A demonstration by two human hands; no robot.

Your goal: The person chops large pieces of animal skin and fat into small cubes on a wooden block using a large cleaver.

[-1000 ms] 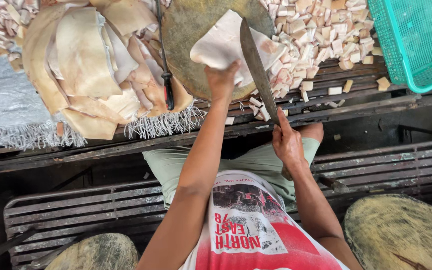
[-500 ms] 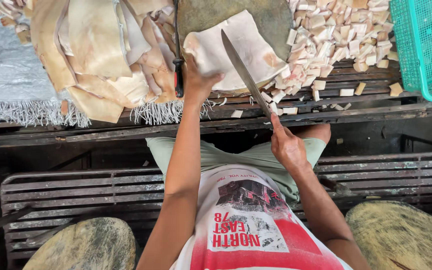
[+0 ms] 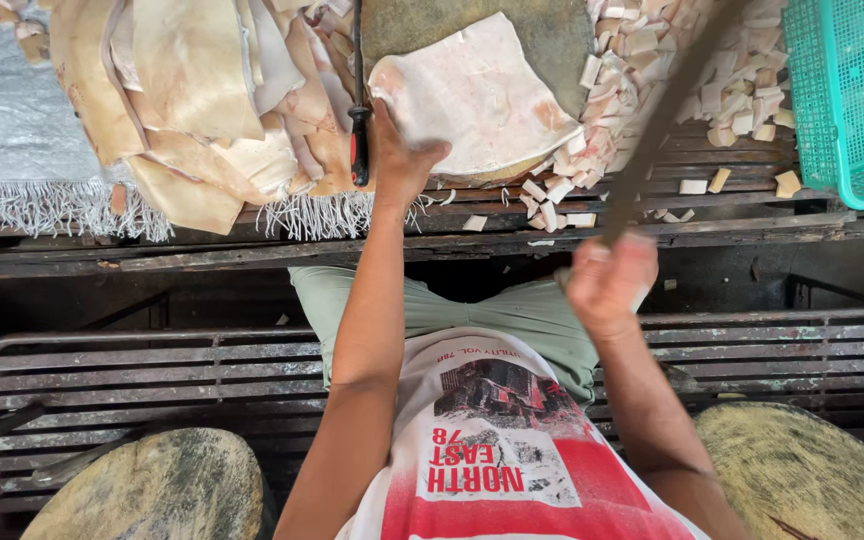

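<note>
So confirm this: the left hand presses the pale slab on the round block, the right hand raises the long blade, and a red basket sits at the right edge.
One detail is wrong: the basket is green, not red, as the head view shows. The left hand does press the pale slab on the round block, and the right hand raises the long blade.

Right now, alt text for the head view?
A seated person's left hand presses a pale flat slab on a round chopping block, while the right hand swings a long blurred blade. Small pale cut cubes and a green plastic basket lie right.
</note>
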